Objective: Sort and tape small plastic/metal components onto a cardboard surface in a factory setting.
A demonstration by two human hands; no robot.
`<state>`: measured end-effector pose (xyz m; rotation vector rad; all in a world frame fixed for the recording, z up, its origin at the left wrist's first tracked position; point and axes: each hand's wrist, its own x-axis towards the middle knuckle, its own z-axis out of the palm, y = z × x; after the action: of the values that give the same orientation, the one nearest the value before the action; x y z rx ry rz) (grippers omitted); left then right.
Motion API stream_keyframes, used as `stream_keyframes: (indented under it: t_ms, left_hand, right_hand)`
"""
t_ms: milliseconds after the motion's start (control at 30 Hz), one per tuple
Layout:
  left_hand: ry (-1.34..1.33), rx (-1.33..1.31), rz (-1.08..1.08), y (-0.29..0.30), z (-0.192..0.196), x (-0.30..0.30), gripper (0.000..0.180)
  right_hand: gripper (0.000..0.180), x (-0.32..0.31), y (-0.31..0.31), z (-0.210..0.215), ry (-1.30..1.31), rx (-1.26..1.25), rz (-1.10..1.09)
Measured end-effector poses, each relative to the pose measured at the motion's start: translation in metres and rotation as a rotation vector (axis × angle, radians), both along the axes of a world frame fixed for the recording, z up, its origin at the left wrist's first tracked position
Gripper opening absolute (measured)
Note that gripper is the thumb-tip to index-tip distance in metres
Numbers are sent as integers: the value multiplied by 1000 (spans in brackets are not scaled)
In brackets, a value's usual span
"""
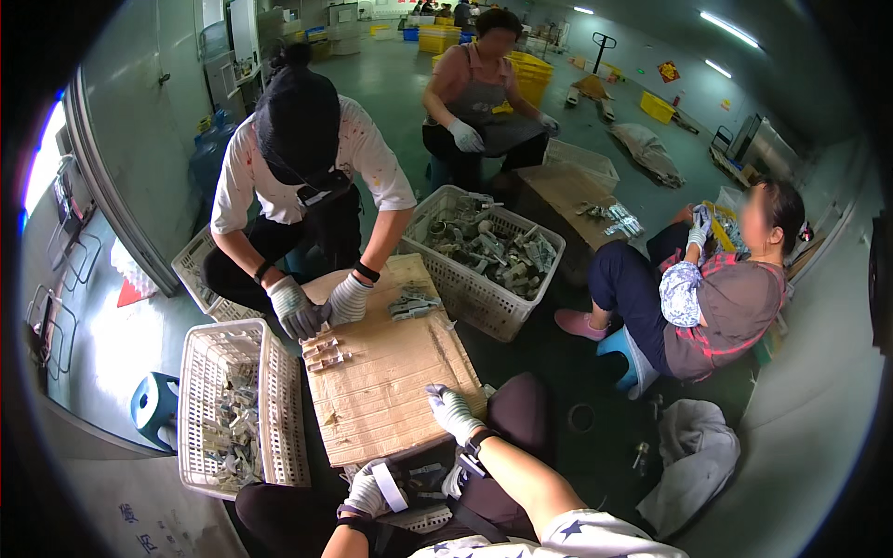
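Note:
In my gloved left hand (pixel 365 493), low at the near edge of the cardboard, is a white roll (pixel 391 487) that looks like tape. My gloved right hand (pixel 453 415) is over the near right part of the cardboard sheet (pixel 381 409), its fingers drawn together; anything between them is too small to make out. Farther left on the sheet lie several short metal fittings (pixel 326 353) in a row, close to a co-worker's gloved hands (pixel 321 312). A small pile of grey metal parts (pixel 412 303) rests toward the sheet's far right.
A white crate (pixel 191 409) of metal parts stands left of the cardboard, and another full crate (pixel 484 316) stands beyond it. Co-workers sit opposite, at the back and at right. A blue stool (pixel 153 409) is at far left; a grey sack (pixel 693 456) lies at right.

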<state>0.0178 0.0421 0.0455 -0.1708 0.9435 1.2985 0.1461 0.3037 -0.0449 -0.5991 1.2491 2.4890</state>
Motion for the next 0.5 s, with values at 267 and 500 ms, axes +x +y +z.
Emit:
stream_keyframes:
  t_ms: [267, 500]
  left_hand:
    - [335, 116, 49, -19, -34, -3, 6]
    - [80, -68, 131, -13, -5, -4, 8]
  right_hand:
    - [26, -7, -34, 69, -756, 1338, 394]
    - [5, -4, -26, 26, -889, 1599, 465]
